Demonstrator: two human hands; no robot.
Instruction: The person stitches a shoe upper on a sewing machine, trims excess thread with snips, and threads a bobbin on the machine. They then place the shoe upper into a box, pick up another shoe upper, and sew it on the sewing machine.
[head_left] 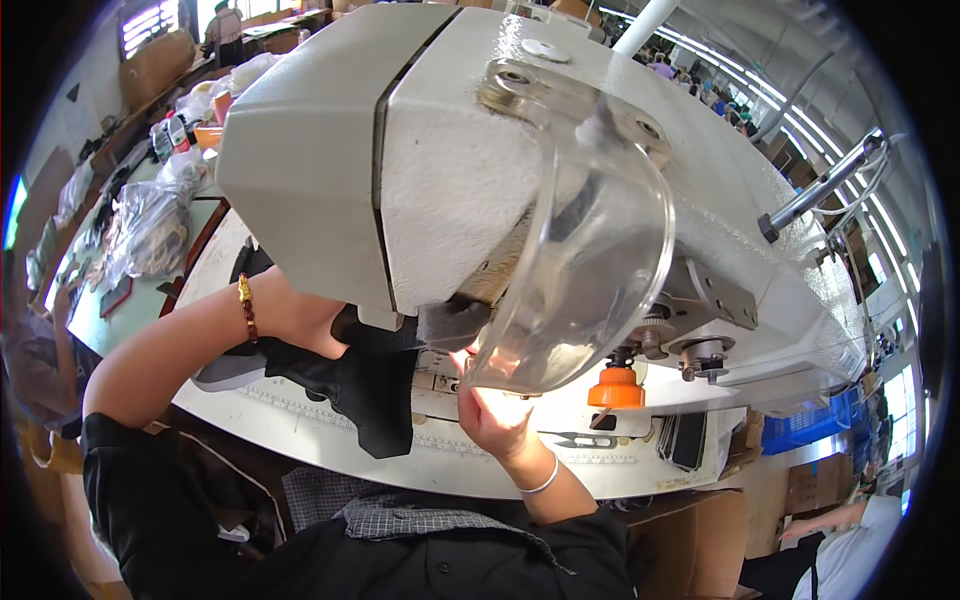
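Note:
A large white sewing machine (300, 150) fills the middle of the view, with a clear curved guard (610, 250) in front of its needle area. My left hand (305, 312), a beaded bracelet at its wrist, is closed on a piece of black fabric (378, 400) beneath the machine head. Part of the fabric hangs toward me over the white table; its far end passes under the head. Close to the needle area is my right hand (495, 412), its fingers bent inward beside the fabric's right end. The guard and glare hide its fingertips. Where the needle meets the fabric is hidden.
Right of my right hand are an orange cap (615, 388), thread snips (580, 440) and a dark flat phone-like object (686, 440). A ruler strip (470, 443) runs along the table. Plastic bags (150, 228) lie on the left table. Another person (860, 545) sits at lower right.

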